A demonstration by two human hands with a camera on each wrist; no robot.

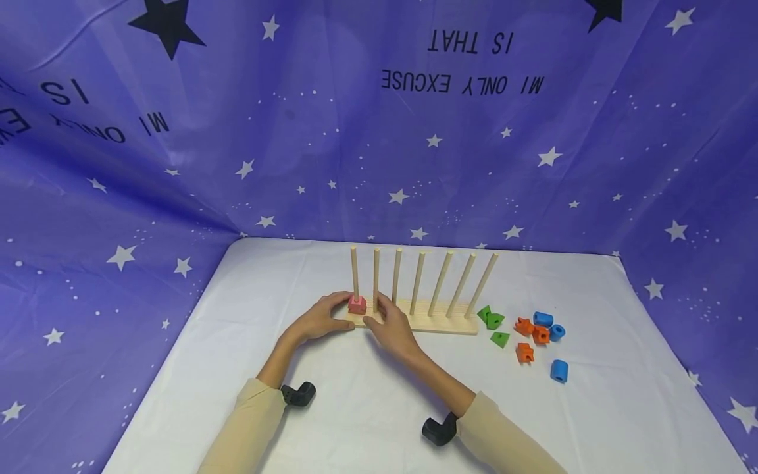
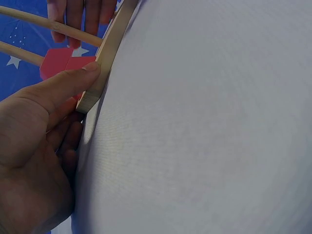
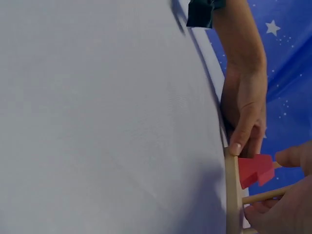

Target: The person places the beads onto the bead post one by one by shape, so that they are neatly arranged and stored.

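A wooden peg stand (image 1: pixel 444 324) with a row of upright pegs lies on the white-covered table. Red pieces (image 1: pixel 357 305) sit low on its leftmost peg. My left hand (image 1: pixel 320 320) grips the left end of the stand's base, its thumb (image 2: pixel 80 78) on the front edge and its other fingers behind, partly hidden. Around the second peg (image 1: pixel 376 280), my right hand (image 1: pixel 397 329) is held with thumb and fingers apart, close beside the red pieces. In the left wrist view its fingers (image 2: pixel 74 22) reach loosely past the pegs, with nothing gripped between them.
To the right of the stand lie green triangular pieces (image 1: pixel 500 339), orange notched pieces (image 1: pixel 524 353) and blue cylinders (image 1: pixel 559 370), loose on the cloth. A purple star-printed curtain (image 1: pixel 355 151) rises behind and beside the table.
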